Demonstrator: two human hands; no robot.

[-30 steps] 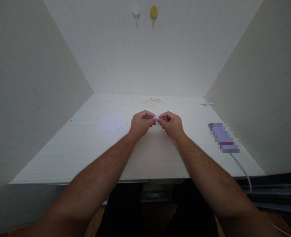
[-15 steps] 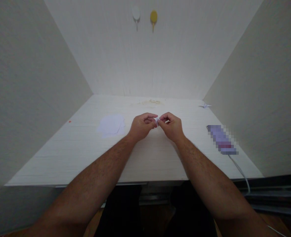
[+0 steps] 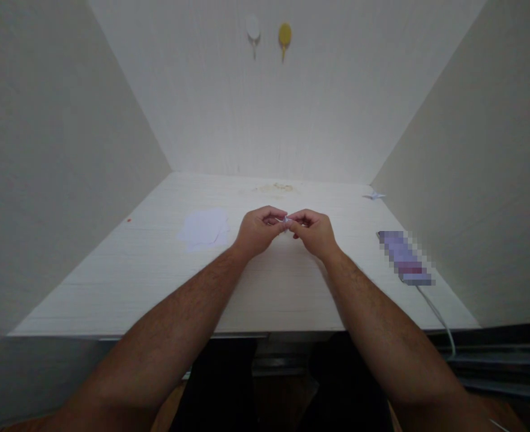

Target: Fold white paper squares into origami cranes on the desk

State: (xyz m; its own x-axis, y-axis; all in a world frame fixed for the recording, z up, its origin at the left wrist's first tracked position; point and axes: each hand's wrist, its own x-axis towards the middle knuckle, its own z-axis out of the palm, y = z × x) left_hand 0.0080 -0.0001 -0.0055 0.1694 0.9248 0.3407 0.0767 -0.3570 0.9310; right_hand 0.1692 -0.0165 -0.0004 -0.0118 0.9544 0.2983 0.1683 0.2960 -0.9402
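Between my two hands, above the middle of the white table, is a small piece of folded white paper (image 3: 286, 223). My left hand (image 3: 260, 230) pinches it from the left, with the thumb in front and the fingers curled behind. From the right, my right hand (image 3: 312, 231) grips it between thumb and fingers. The fingertips of both hands almost meet and hide most of the paper, so its full shape cannot be made out. To the left of my left hand lies a loose stack of white paper sheets (image 3: 204, 227).
A folded white paper figure (image 3: 374, 195) stands at the back right corner. A phone with a blurred screen (image 3: 404, 257) lies at the right, its white cable (image 3: 438, 315) running over the front edge. Walls enclose the table (image 3: 156, 288); a white hook (image 3: 252, 27) and a yellow hook (image 3: 285, 35) hang behind.
The fingers of my right hand have shifted around the folded paper, and both hands have drawn slightly closer together. The camera view has tilted a little.
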